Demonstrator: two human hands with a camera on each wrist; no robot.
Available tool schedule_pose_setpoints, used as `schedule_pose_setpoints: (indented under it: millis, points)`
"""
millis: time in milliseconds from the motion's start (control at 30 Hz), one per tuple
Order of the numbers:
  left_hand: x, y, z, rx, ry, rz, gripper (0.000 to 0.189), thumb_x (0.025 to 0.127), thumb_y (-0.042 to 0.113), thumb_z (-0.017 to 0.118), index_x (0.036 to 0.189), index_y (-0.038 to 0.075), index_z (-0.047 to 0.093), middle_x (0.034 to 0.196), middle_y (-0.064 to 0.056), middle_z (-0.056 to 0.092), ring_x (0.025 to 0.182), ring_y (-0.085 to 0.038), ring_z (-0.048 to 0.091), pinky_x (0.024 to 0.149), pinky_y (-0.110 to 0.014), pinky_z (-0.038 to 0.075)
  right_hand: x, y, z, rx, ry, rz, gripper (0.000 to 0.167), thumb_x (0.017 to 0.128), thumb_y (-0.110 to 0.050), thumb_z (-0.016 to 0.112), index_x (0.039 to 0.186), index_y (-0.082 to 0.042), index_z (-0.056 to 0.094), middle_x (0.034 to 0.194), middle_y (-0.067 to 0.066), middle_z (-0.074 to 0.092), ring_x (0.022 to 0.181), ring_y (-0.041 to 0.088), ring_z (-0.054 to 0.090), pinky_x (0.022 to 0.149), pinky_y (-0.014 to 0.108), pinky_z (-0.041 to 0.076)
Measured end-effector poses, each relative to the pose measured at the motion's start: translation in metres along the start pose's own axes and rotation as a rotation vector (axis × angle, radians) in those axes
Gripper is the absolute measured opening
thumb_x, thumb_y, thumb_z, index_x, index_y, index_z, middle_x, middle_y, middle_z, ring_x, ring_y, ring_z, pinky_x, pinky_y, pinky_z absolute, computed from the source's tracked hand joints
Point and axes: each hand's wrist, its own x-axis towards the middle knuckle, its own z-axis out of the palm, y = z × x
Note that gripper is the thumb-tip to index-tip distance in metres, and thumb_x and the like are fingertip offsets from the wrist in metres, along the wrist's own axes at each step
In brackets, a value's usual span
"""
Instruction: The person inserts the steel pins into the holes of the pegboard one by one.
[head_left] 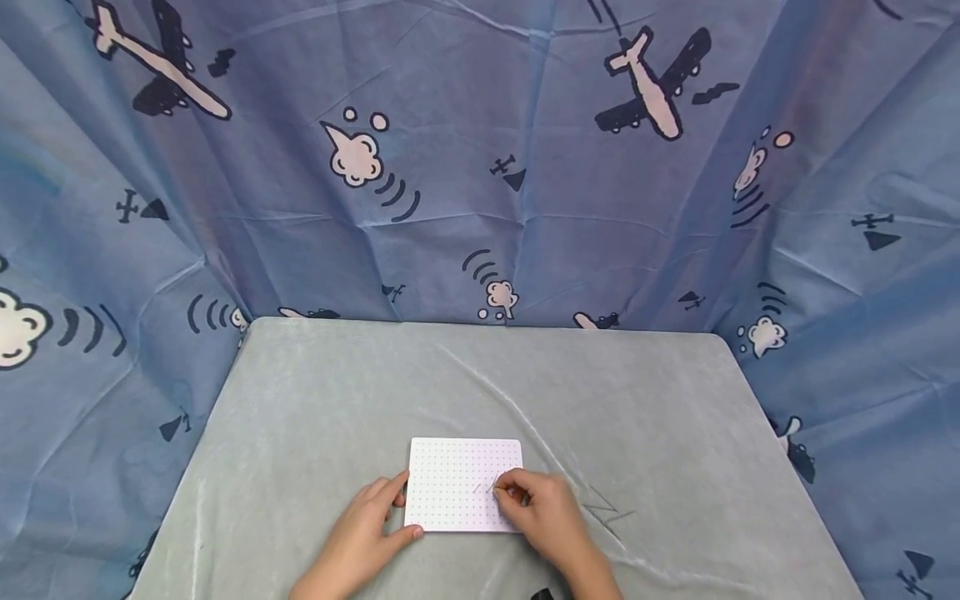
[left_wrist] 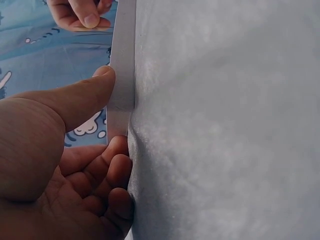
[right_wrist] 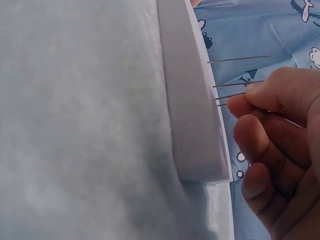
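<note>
A white dotted board point(head_left: 442, 479) lies centrally, towards the worktop's point(head_left: 315, 392) near side. The left hand point(head_left: 366, 532) grips its near-left corner; the right hand point(head_left: 546, 510) pinches a thin pin point(right_wrist: 232, 95) over its right half. Holding that pin upright, clear of neighbouring standing pins point(right_wrist: 240, 59), should work best. Loose pins point(head_left: 600, 507) lie right of the board.

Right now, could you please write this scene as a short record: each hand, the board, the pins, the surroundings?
Left hand: touches the left side and near-left corner of the white board
Right hand: pinches a thin pin over the white board
White board: dotted, lying flat
Standing pins: upright on the white board
Loose pins: right of it, on the grey table
Backdrop: blue curtain, aeroplane print
</note>
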Motion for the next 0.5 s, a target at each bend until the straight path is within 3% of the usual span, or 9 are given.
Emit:
schedule_pose_setpoints:
  millis: [300, 500]
  points:
    - [0.0, 0.004, 0.004, 0.0, 0.002, 0.016, 0.077, 0.085, 0.026, 0.097, 0.148, -0.002, 0.062, 0.104, 0.019, 0.055, 0.089, -0.003, 0.049, 0.08, -0.027, 0.047, -0.006, 0.001, -0.007, -0.031, -0.038, 0.026, 0.017, 0.088, -0.004, 0.088, 0.086, -0.019, 0.08, 0.072, -0.023, 0.058, 0.061, -0.006, 0.05, 0.056, 0.014, 0.045]
    - [-0.001, 0.004, 0.003, 0.002, 0.01, -0.009, 0.077, 0.084, 0.024, 0.097, 0.148, 0.0, 0.063, 0.103, 0.019, 0.054, 0.088, -0.004, 0.049, 0.081, -0.028, 0.048, -0.003, 0.0, -0.011, -0.068, -0.022, -0.003, 0.018, 0.084, -0.003, 0.092, 0.089, -0.017, 0.082, 0.075, -0.019, 0.066, 0.063, -0.006, 0.052, 0.058, 0.016, 0.047]
